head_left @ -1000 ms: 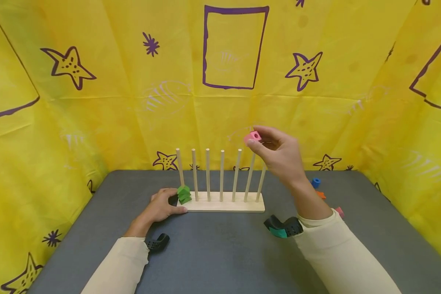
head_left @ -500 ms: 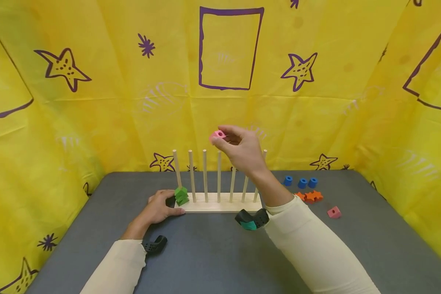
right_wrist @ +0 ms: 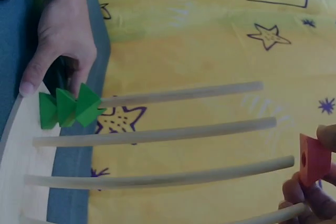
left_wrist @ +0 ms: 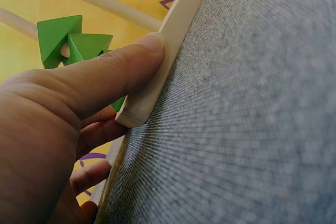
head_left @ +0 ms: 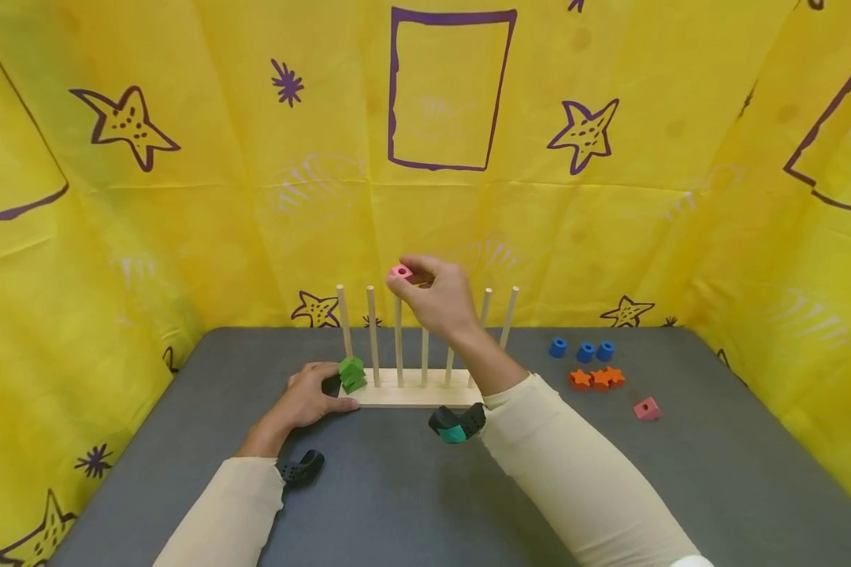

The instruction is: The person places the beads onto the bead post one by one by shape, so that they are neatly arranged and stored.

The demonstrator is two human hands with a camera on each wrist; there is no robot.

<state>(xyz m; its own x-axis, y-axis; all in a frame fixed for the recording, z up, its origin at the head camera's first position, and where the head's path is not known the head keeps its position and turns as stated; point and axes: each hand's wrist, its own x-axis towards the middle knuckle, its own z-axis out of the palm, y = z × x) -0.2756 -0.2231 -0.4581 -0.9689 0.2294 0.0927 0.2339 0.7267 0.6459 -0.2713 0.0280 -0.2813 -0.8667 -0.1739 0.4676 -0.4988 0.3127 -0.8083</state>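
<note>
My right hand (head_left: 443,299) pinches a pink wooden bead (head_left: 400,272) with a hole through it. In the head view the bead is just over the top of the third peg from the left. The right wrist view has the bead (right_wrist: 314,160) close off that peg's tip (right_wrist: 286,162), hole facing it. My left hand (head_left: 312,398) grips the left end of the pale wooden peg rack (head_left: 425,398), thumb (left_wrist: 126,66) along the front edge. Several green triangular beads (head_left: 352,376) are stacked at the foot of the leftmost peg, beside that hand.
On the grey table (head_left: 397,504), to the right of the rack, stand three blue cylinder beads (head_left: 585,352). Orange star beads (head_left: 599,379) lie just in front of them. Another pink bead (head_left: 647,409) is farther right. Yellow patterned cloth (head_left: 312,236) encloses the table.
My right hand has carried the pink bead leftward from over the right-hand pegs to the third peg, dropping slightly at the end. My left hand has kept its hold on the rack.
</note>
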